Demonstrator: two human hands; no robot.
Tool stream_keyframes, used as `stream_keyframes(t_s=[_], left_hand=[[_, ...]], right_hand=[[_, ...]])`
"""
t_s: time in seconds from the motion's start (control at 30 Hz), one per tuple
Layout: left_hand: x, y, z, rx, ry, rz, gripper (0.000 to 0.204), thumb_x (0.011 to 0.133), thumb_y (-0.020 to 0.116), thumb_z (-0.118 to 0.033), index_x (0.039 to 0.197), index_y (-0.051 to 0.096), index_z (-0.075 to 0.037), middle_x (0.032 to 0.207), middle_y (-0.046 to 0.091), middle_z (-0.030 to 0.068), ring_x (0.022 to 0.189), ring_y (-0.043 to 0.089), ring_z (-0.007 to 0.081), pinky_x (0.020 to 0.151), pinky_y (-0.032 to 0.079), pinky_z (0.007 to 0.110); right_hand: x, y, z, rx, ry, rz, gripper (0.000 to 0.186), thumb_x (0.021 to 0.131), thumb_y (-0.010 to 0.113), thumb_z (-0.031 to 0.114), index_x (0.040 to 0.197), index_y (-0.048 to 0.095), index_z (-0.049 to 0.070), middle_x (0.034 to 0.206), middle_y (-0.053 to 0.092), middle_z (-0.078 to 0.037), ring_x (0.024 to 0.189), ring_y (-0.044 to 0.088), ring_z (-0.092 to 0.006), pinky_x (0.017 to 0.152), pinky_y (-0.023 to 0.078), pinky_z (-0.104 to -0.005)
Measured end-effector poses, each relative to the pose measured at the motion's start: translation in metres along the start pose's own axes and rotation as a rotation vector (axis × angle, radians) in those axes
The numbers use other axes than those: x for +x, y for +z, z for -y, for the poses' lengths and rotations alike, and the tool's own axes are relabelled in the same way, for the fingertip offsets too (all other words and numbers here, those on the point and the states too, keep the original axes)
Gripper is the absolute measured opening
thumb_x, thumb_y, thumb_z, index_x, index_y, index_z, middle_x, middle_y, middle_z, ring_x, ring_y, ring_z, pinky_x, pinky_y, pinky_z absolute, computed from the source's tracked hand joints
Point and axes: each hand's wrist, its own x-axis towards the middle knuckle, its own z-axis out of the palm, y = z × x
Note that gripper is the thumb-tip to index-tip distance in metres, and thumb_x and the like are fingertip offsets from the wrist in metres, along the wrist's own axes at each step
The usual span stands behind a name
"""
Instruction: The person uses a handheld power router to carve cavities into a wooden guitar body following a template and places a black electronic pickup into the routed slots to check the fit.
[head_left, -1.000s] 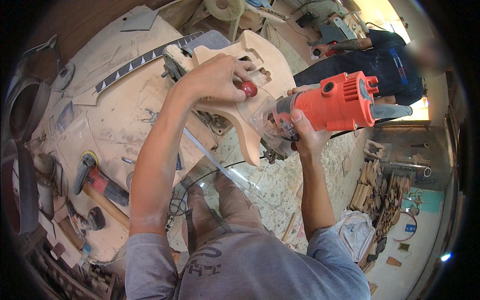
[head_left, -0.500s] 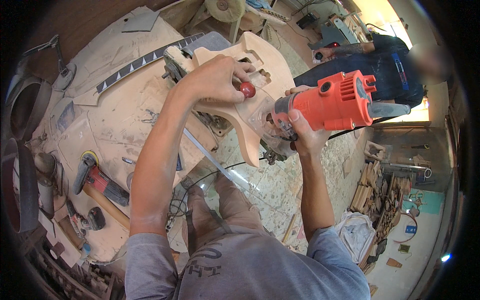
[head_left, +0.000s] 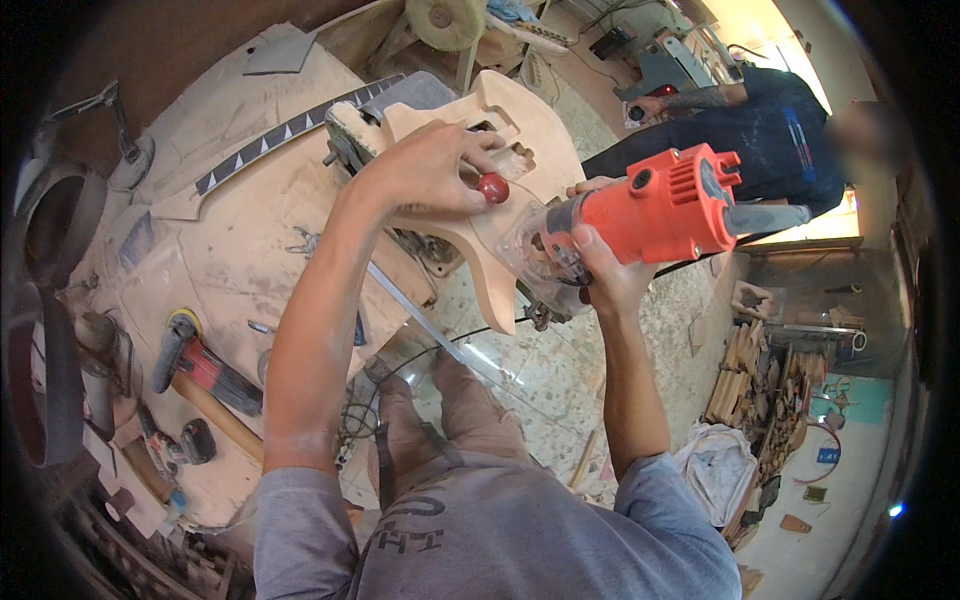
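A light-wood electric guitar body [head_left: 555, 125] with carved cavities juts out past the workbench, with a dark metal vise [head_left: 345, 145] under its left side. On its face rests the clear base of an orange-red handheld router [head_left: 655, 208], which leans over to the right. My left hand [head_left: 425, 168] is closed on the red ball knob [head_left: 492, 188] fixed to that base. Wrapped round the lower end of the router's body is my right hand [head_left: 612, 262], its thumb on the near side and the other fingers mostly hidden behind. The cutter cannot be made out.
On the dusty workbench [head_left: 235, 225] lie a guitar neck [head_left: 265, 145], a red-and-black angle polisher [head_left: 210, 370] and a cordless drill [head_left: 165, 440]. Another person [head_left: 700, 130] stands close behind the router. A black cable [head_left: 470, 330] hangs below; wood offcuts [head_left: 745, 375] are stacked at right.
The red knob and my left hand have shifted slightly toward me. The router and guitar body appear almost in the same place, and both hands keep their grip.
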Motion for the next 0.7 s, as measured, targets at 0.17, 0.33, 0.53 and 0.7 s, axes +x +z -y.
stream_keyframes(t_s=[0.17,0.33,0.53,0.7], left_hand=[[0.000,-0.001,-0.001,-0.004,-0.042,-0.026,0.042,0.076,0.078,-0.023,0.115,0.083,-0.008,0.148,0.066,0.0184,0.122,0.072,0.0308,0.105,0.054,0.038],[0.001,0.001,-0.006,0.020,-0.117,-0.073,0.048,0.075,0.078,-0.023,0.120,0.081,-0.008,0.147,0.067,0.0171,0.122,0.072,0.0290,0.106,0.053,0.038],[0.004,0.007,-0.016,-0.059,-0.167,-0.115,0.048,0.074,0.077,-0.025,0.116,0.081,-0.002,0.144,0.068,0.0195,0.128,0.068,0.0333,0.109,0.052,0.037],[-0.013,0.024,-0.026,0.062,-0.191,-0.259,0.047,0.073,0.079,-0.022,0.117,0.081,-0.003,0.145,0.068,0.0182,0.137,0.062,0.0336,0.117,0.046,0.042]], right_hand=[[0.010,-0.001,-0.006,-0.003,0.034,-0.027,0.067,0.075,0.095,0.029,0.125,0.062,0.001,0.108,0.072,-0.006,0.098,0.069,-0.0176,0.089,0.056,-0.0347],[0.024,-0.004,-0.003,0.029,0.046,0.028,0.065,0.074,0.095,0.031,0.123,0.064,0.002,0.106,0.072,-0.005,0.097,0.069,-0.0175,0.088,0.055,-0.0349],[0.035,-0.021,-0.013,-0.028,0.052,0.135,0.062,0.075,0.094,0.034,0.120,0.067,0.003,0.106,0.073,-0.005,0.097,0.070,-0.0178,0.090,0.055,-0.0349],[0.046,-0.031,-0.010,0.039,-0.025,0.287,0.063,0.075,0.095,0.030,0.123,0.065,0.003,0.108,0.072,-0.004,0.101,0.069,-0.0167,0.092,0.055,-0.0344]])
